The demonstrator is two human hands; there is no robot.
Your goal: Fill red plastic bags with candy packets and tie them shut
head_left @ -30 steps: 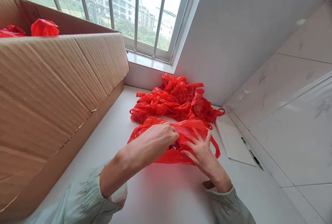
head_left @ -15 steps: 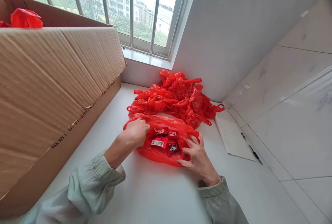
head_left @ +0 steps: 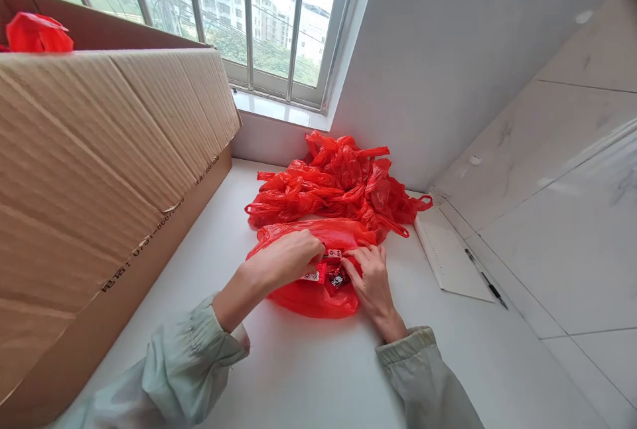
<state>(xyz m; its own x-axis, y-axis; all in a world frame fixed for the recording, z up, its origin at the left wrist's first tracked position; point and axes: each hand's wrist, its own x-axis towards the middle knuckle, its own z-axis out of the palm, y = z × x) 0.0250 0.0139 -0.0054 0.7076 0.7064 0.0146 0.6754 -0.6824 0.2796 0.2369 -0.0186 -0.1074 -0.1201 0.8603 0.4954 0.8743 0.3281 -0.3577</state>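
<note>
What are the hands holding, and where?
Both hands, left hand and right hand, grip the thin red plastic bag at its open top edge, over small wrapped packets inside.

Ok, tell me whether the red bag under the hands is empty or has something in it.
Not empty. The red bag lies on the counter, and small wrapped packets show inside it between the left hand and right hand.

The cardboard box [head_left: 99, 170] carries a line of black print along its lower side, Chinese characters followed by digits, too slanted and small to read surely. The small red packets [head_left: 331, 270] in the red bag [head_left: 318, 296] bear white labels, illegible.
</note>
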